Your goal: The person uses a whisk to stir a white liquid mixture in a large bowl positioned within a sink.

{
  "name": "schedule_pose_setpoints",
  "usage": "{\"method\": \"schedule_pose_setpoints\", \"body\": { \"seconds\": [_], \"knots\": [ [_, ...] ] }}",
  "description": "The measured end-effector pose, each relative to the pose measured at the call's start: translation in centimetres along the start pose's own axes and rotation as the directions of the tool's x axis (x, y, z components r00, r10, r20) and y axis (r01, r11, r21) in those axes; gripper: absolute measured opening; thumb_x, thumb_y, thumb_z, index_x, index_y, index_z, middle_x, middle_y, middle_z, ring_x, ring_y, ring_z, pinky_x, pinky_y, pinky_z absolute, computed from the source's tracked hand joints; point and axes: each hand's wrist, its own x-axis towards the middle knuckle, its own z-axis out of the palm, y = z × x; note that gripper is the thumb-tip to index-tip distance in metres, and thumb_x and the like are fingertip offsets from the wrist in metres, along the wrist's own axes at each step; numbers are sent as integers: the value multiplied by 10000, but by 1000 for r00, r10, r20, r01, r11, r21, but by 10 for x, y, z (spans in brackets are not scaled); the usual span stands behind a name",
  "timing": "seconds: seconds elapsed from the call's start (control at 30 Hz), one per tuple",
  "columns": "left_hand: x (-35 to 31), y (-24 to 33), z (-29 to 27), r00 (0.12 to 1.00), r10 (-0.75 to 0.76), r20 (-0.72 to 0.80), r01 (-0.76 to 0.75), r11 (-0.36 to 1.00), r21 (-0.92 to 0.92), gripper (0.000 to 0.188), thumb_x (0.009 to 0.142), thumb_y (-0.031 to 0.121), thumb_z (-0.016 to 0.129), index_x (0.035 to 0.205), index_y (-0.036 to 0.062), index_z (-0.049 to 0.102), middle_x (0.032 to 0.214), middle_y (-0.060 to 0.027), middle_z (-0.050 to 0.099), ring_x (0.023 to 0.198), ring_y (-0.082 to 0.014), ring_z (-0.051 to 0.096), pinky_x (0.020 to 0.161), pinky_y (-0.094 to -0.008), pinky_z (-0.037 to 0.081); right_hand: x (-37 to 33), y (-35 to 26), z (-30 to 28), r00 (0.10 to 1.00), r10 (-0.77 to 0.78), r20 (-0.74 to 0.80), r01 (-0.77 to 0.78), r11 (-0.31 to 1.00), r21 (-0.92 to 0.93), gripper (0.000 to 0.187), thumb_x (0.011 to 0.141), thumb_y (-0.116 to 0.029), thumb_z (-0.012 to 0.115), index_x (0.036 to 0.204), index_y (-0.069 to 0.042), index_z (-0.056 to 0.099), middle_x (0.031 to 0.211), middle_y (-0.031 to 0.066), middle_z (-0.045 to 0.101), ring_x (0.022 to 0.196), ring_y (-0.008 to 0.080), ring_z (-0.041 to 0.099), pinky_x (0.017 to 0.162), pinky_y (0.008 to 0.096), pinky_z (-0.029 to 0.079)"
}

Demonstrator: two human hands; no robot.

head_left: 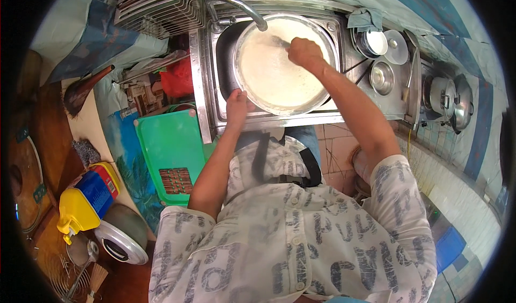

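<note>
A wide round basin (pixel 285 111) sits over the sink, filled with a pale, creamy mixture (pixel 279 77). My right hand (pixel 305 53) is closed above its right half, gripping a utensil (pixel 279 41) whose greyish end dips into the mixture; its exact kind is hard to make out. At the basin's lower left edge, my left hand (pixel 236 107) has its fingers curled on the rim. Just above the basin's far left edge ends the curved metal faucet (pixel 244 6).
Right of the sink stand stacked bowls (pixel 377 44), a small metal bowl (pixel 381 78) and a pot (pixel 442 96). A wire dish rack (pixel 161 15) is at the far left. Left of me are a green plastic tray (pixel 169 141), a yellow jug (pixel 88 201) and a lidded pot (pixel 123 236).
</note>
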Motion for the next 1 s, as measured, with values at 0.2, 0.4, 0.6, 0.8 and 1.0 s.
{"method": "schedule_pose_setpoints", "body": {
  "seconds": [0.2, 0.4, 0.6, 0.8, 1.0],
  "knots": [
    [0, 5, 3, 1000, -21, -3, 21, 1000, -15, 159, 991, 177, 477, 1010, 31, 536, 828, -55, 599, 653, -134, 623, 585, -245, 559, 37, 43, -34, 1000, 11, -9, -13, 976, -215, 358, 887, -303, 562, 1070, -14, 668, 1124, 204, 651, 1061, 348, 631, 880, 448, 504],
    [-4, 8, 3, 999, -46, -27, 45, 999, -25, 151, 983, 176, 489, 1018, 37, 536, 823, -56, 602, 643, -132, 622, 584, -246, 561, 44, 100, -49, 995, 14, 95, -9, 999, -50, 347, 837, -269, 558, 766, 51, 673, 756, 199, 682, 717, 341, 677, 654, 442, 523],
    [1, 3, 4, 998, -35, -45, 33, 998, -49, 221, 959, 172, 532, 1076, -15, 546, 813, -61, 567, 613, -145, 620, 548, -251, 554, 11, 152, -32, 934, 153, 324, -230, 949, 214, 573, 842, -484, 655, 571, 1, 516, 510, 84, 523, 394, 170, 481, 346, 328, 365],
    [4, 0, 2, 998, -59, -29, 57, 995, -80, 185, 960, 148, 532, 1068, -2, 534, 794, -39, 529, 601, -144, 602, 561, -257, 565, -36, 173, 5, 872, 81, 482, -297, 872, 390, 617, 858, -559, 586, 669, 27, 542, 533, 85, 504, 411, 170, 481, 375, 322, 393],
    [2, 4, 5, 997, -58, -53, 52, 993, -107, 166, 956, 145, 531, 1045, 5, 534, 786, -32, 523, 599, -142, 603, 561, -264, 565, -99, 162, 60, 816, 128, 564, -410, 816, 408, 700, 881, -609, 503, 759, 77, 577, 574, 92, 520, 451, 190, 528, 413, 310, 434]
  ]
}}
